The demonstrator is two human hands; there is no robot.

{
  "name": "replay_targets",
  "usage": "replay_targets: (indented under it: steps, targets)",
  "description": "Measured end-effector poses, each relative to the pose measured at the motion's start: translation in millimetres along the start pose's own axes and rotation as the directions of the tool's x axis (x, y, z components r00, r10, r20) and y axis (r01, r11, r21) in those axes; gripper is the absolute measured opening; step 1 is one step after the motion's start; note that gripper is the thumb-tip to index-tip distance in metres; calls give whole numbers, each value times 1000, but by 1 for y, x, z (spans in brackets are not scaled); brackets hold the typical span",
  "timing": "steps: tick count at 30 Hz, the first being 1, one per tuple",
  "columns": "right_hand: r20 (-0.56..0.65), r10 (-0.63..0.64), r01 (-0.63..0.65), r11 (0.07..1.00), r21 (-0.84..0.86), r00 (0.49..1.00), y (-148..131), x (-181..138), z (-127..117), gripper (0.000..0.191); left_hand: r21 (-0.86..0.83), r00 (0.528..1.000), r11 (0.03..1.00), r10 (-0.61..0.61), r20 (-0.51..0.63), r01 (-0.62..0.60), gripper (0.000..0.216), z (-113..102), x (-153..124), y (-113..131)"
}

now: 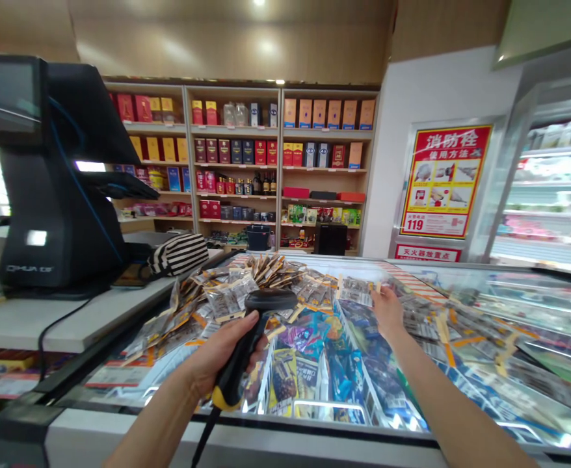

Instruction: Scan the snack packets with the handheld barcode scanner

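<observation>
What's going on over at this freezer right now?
The person's left hand grips a corded barcode scanner by its handle, above the glass top of a chest freezer. The right hand pinches a clear packet by its edge. Similar packets lie heaped and spread across the glass, with colourful wrapped packs visible beneath.

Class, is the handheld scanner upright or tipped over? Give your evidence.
Upright, slightly slanted: the left hand grips the scanner by its handle, with the wide head on top and the cord below.
</observation>
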State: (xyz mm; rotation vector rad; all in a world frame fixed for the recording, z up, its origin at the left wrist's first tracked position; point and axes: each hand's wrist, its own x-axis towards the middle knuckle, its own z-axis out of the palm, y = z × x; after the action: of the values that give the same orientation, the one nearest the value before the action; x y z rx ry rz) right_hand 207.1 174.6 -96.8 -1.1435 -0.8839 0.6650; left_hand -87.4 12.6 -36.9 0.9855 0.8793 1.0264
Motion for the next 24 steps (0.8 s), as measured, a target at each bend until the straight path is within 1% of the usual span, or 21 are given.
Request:
replay_targets:
  steps: [4,10,16,20,24]
  targets:
    - [3,-6,6,1000,-16,1000,3,4,-2,36,6,999,1000,13,-30,-13,30,-1,1,-1]
    - [1,7,-7,1000,-14,1000,4,0,2,35,25,999,999,-27,-40,28,30,8,4,-6]
    - [54,13,-12,1000,-13,998,5,-1,6,33,39,998,999,10,-60,-7,29,8,10,-9]
    - [65,6,-5,1000,-14,998,6,1,7,34,56,999,998,4,-54,-1,30,10,11,-8]
    - [42,27,-28,1000,14,999,-1,-2,6,32,77,999,996,-34,-9,35,31,13,11,-5]
